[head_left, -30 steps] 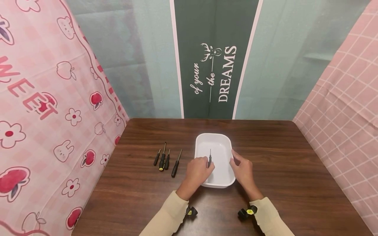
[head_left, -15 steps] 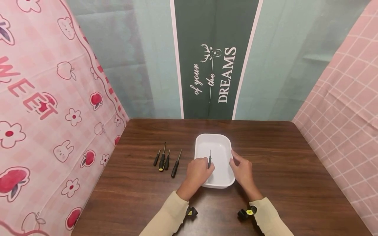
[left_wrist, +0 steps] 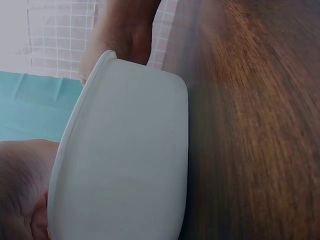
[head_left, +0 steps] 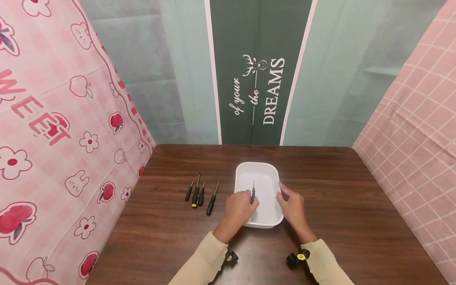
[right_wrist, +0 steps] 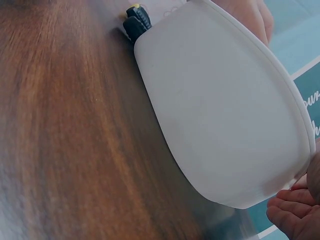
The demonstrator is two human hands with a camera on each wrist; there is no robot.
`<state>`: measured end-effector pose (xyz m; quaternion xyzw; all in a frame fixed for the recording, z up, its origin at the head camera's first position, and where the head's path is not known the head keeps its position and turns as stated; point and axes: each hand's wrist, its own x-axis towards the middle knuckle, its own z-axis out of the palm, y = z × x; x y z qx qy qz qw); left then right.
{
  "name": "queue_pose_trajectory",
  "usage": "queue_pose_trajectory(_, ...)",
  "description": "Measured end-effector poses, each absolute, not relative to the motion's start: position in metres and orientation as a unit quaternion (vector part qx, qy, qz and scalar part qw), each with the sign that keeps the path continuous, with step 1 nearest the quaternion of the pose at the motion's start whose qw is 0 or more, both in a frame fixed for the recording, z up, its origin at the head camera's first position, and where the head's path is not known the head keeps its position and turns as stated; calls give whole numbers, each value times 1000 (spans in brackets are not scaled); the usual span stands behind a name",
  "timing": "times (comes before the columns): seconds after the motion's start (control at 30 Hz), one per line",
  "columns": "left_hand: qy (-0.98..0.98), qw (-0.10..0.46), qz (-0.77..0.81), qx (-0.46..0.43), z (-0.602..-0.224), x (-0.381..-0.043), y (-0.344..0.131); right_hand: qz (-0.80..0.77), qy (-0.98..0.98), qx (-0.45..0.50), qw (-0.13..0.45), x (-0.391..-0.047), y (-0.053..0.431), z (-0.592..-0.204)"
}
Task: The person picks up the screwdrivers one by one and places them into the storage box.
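Observation:
A white rectangular tray point(head_left: 268, 213) stands on the table in the head view. My left hand point(head_left: 238, 206) is at its left side and holds a small black screwdriver point(head_left: 253, 193), whose thin metal shaft points away from me over the tray; the hand hides part of the handle. On the opposite side, my right hand point(head_left: 293, 203) grips the tray's rim, thumb on top and fingers at the outer wall. Both wrist views are mostly filled by the tray's outer wall point(left_wrist: 122, 145), with parts of the hands beside it.
Left of the tray lie several black screwdrivers: one with a ridged handle point(head_left: 211, 204), one with a yellow-ended handle point(head_left: 195, 196), and smaller ones point(head_left: 189, 193). The brown wooden table point(head_left: 338, 206) is bordered by hanging fabric point(head_left: 189, 79) at the back and sides.

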<state>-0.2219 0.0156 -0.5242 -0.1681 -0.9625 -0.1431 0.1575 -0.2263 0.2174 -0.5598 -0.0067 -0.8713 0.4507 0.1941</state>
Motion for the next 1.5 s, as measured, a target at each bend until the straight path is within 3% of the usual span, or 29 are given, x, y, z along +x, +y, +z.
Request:
queue_pose_trajectory(0.97,-962,215,-40,-167,-533,-222,24,454,-868,-4,199,-226,218,-558)
queue_pose_trajectory(1.5,-962,215,-22,-169,-536,-222,26,456,-868,-7,198,-227,217,-559)
